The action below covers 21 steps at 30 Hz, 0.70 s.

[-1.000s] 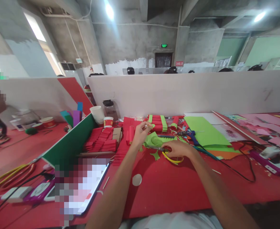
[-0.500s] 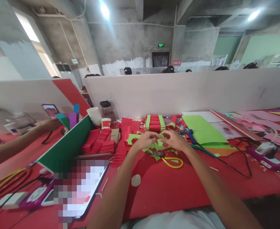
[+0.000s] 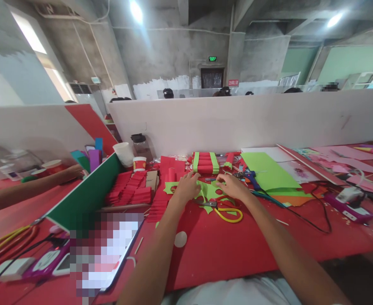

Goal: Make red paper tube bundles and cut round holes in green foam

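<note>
My left hand (image 3: 189, 185) reaches down onto the cut green paper (image 3: 210, 194), its fingers spread and touching the sheet's left part. My right hand (image 3: 233, 185) is at the sheet's right side, with bent fingers and a gap between thumb and index finger. No held piece shows in either hand. The green paper has ragged edges and round holes. Scissors (image 3: 229, 214) with yellow and red handles lie in front of it, blades pointing left. Behind the hands is a bundle of red paper rolls (image 3: 205, 163) with green bands.
Folded red paper pieces (image 3: 132, 188) lie left, beside a green board (image 3: 84, 192). A tablet (image 3: 119, 250) and a pale disc (image 3: 180, 239) are nearer me. Green sheets (image 3: 269, 171), cables and a purple power strip (image 3: 348, 207) lie right. A co-worker's arm (image 3: 30, 186) extends at far left.
My hands were close together above the green paper; now they are apart and lower, the left one moved left onto the sheet. The co-worker's arm has shifted, and the phone there is gone from view.
</note>
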Motion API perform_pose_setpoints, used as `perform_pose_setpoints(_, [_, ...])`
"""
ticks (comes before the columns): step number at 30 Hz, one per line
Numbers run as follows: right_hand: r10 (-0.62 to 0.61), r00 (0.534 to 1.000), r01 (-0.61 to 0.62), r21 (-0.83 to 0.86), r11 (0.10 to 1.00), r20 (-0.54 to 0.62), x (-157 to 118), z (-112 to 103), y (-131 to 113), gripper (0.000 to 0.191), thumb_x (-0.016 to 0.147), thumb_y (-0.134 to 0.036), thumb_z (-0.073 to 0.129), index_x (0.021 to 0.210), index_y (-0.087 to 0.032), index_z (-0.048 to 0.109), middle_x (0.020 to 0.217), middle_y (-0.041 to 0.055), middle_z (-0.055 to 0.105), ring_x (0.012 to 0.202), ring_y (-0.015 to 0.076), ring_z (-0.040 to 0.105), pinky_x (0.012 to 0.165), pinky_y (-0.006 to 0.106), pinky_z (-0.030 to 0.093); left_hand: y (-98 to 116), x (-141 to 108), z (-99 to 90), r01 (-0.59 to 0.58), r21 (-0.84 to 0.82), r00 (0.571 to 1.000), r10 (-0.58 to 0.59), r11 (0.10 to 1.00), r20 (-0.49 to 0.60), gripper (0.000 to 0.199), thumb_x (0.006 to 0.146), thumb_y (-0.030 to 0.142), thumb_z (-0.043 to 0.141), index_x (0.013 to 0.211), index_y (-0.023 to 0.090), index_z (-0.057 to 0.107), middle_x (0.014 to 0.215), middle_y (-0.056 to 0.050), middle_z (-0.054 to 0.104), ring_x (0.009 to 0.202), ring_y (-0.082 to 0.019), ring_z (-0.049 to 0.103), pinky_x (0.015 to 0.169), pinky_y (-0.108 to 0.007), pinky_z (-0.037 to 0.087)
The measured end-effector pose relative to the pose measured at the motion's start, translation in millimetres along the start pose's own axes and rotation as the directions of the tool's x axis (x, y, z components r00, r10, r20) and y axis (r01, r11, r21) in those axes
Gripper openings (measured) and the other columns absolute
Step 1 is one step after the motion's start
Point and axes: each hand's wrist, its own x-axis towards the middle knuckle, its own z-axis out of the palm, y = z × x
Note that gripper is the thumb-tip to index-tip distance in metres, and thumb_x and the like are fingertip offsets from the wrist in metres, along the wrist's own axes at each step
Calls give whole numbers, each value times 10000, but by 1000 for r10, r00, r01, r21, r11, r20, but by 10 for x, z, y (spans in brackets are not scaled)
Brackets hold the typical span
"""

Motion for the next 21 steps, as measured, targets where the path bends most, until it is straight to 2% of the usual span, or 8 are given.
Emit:
perform_pose_setpoints(2, [-21, 999, 22, -19, 1000, 47, -5, 37, 22, 102, 887, -261, 563, 903, -211, 650, 874, 48, 721, 728, 183, 626, 631, 251, 368, 10, -34, 19, 11, 108, 998, -17, 994, 53, 358, 813, 210, 593, 1170, 189, 594, 1231, -154, 592, 1140, -323, 562, 969, -467, 429])
perform_pose_setpoints(4, [-62, 995, 64, -27, 998, 75, -6, 71, 39, 95, 883, -256, 572, 903, -213, 655, 933, 57, 728, 804, 201, 645, 679, 257, 392, 29, -50, -1, 11, 182, 998, -22, 983, 57, 339, 809, 208, 594, 1147, 186, 606, 1180, -151, 622, 1121, -325, 561, 943, -456, 428])
perform_pose_setpoints(9, [-211, 971, 213, -7, 977, 113, -2, 135, 34, 125, 901, -270, 569, 920, -203, 673, 1023, 87, 715, 947, 239, 653, 823, 308, 441, 69, -30, -119, -17, 224, 998, 2, 975, 67, 248, 814, 145, 548, 1033, 183, 657, 891, -121, 699, 1080, -323, 562, 912, -430, 413])
perform_pose_setpoints(11, [-265, 957, 263, 30, 964, 116, -1, 157, 22, 140, 909, -274, 562, 920, -203, 683, 1149, 107, 682, 1039, 250, 636, 889, 336, 446, 94, -18, -156, -56, 149, 995, 43, 987, 89, 218, 830, 156, 537, 1003, 197, 663, 881, -106, 702, 1021, -301, 593, 873, -397, 431])
perform_pose_setpoints(13, [-305, 945, 296, 88, 951, 115, 1, 174, 15, 135, 900, -275, 577, 915, -210, 695, 1304, 110, 610, 1120, 255, 611, 931, 354, 448, 137, -10, -186, -115, -8, 983, 115, 993, 140, 194, 856, 194, 529, 1003, 208, 655, 935, -89, 706, 919, -259, 630, 785, -342, 457])
perform_pose_setpoints(15, [-335, 936, 316, 162, 935, 108, 8, 175, 15, 118, 880, -266, 602, 889, -210, 705, 1343, 102, 586, 1136, 251, 609, 937, 352, 456, 193, -7, -214, -168, -187, 965, 200, 968, 169, 183, 873, 227, 530, 1018, 211, 640, 984, -71, 707, 846, -221, 646, 716, -300, 466])
perform_pose_setpoints(18, [-322, 945, 294, 271, 917, 61, 23, 125, 12, 119, 859, -271, 623, 853, -190, 710, 1115, 89, 695, 990, 232, 663, 853, 328, 489, 282, -5, -257, -210, -390, 961, 264, 897, 88, 187, 897, 242, 516, 1050, 208, 618, 1031, -55, 704, 896, -200, 652, 746, -278, 483])
perform_pose_setpoints(21, [-264, 964, 256, 376, 890, -30, 27, 26, -13, 162, 849, -329, 640, 861, -185, 715, 919, 55, 726, 853, 215, 669, 769, 312, 499, 338, -3, -296, -237, -547, 968, 244, 803, -61, 209, 931, 272, 492, 1096, 203, 601, 1085, -59, 688, 986, -191, 640, 833, -280, 494])
